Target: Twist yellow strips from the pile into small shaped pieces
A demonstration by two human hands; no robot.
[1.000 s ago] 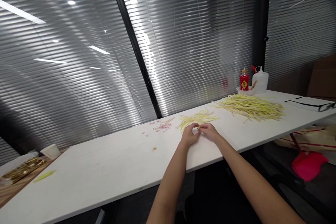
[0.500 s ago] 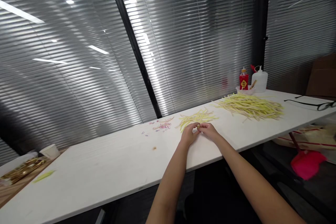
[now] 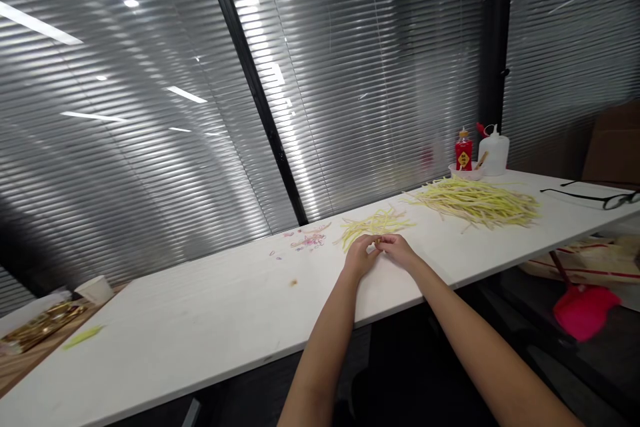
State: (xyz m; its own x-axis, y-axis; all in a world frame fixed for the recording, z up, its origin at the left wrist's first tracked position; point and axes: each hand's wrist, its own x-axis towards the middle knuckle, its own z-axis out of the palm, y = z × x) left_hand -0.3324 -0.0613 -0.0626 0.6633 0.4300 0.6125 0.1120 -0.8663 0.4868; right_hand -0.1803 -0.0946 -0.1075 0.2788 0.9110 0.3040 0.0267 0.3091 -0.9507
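My left hand [image 3: 359, 255] and my right hand [image 3: 397, 248] meet at the fingertips over the white table [image 3: 210, 320]. Between their pinched fingers is a small brownish-gold item, mostly covered and too small to name. Just beyond them lies a small loose pile of yellow-green strips [image 3: 375, 221]. To the left of that pile, small pink and purple rings or bits [image 3: 314, 239] are scattered. A larger heap of yellow-green strips [image 3: 480, 203] spreads out to the right.
At the back right stand a red bottle [image 3: 463, 152], a white squeeze bottle [image 3: 495, 153] and a shallow bowl [image 3: 469, 172]. Glasses [image 3: 617, 201] lie at the right edge. A white cup [image 3: 95, 290] and golden packet [image 3: 47, 325] are far left. Blinds rise behind.
My fingertips have closed in a little more over the small item, which shows less than before. Both hands remain in nearly the same place.
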